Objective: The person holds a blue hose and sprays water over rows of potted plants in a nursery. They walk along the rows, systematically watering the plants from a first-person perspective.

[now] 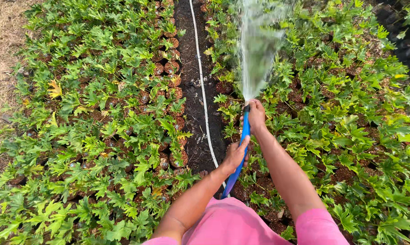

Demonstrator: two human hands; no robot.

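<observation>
Two hands grip one blue hose [242,144]. Nearest the camera: pink clothing [232,224], both forearms reaching forward. Left hand [236,154] closed around the hose mid-length, thumb lying along it. Right hand [256,114] farther out, closed over the hose end, fingers pinched at the outlet. Water spray [258,45] fans up and away from that hand, over the right-hand bed. Potted green seedlings [100,122] fill beds on both sides. Between the beds: dark wet soil path [192,90] with a thin white pipe [203,86] running along it. Far left: dry straw ground [1,50].
</observation>
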